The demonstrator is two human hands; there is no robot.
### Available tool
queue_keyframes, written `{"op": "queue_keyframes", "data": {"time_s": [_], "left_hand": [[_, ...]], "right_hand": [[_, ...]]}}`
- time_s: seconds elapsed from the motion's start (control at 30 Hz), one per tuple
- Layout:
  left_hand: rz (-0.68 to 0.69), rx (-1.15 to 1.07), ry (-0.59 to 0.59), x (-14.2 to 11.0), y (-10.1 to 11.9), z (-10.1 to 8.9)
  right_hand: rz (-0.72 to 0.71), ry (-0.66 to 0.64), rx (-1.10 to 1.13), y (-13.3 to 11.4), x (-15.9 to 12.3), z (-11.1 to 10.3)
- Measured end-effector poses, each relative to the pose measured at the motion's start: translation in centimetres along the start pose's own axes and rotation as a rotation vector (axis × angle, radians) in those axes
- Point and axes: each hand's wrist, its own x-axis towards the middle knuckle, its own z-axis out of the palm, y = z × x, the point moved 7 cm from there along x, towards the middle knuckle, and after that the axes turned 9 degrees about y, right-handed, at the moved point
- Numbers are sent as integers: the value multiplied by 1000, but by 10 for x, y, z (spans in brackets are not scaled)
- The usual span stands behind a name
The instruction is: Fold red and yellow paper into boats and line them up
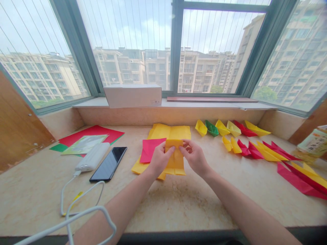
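Note:
A folded yellow paper (175,158) is held upright over the marble ledge (178,204), in front of me. My left hand (159,159) pinches its upper left edge and my right hand (194,156) pinches its upper right edge, thumbs near the top fold. Under the hands lie more yellow sheets (170,131) and a pink-red sheet (150,149), flat on the ledge.
Several folded paper boats (222,128) in yellow, green and red sit at the right, with longer folded pieces (301,175) beyond. At the left lie a black phone (109,163), a white power bank (92,156) with white cable (76,211), and red and green sheets (92,135). A white box (133,96) stands on the windowsill.

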Motion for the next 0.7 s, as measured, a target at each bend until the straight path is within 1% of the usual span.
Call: {"op": "queue_keyframes", "data": {"time_s": [0.13, 0.23, 0.3, 0.43, 0.5, 0.57, 0.7], "left_hand": [[10, -14, 16, 1, 1, -2], [56, 29, 111, 6, 0, -12], [90, 39, 188, 9, 0, -20], [164, 49, 297, 13, 3, -34], [180, 59, 326, 14, 4, -38], [177, 47, 334, 14, 6, -38], [159, 26, 308, 11, 8, -33]], "right_hand": [[21, 10, 16, 1, 1, -2], [27, -11, 24, 1, 1, 0], [46, -69, 29, 1, -1, 4], [65, -265, 32, -5, -12, 18], [38, -349, -24, -9, -18, 23], [-13, -385, -90, -14, -20, 24], [-110, -339, -110, -20, -17, 21]]}}
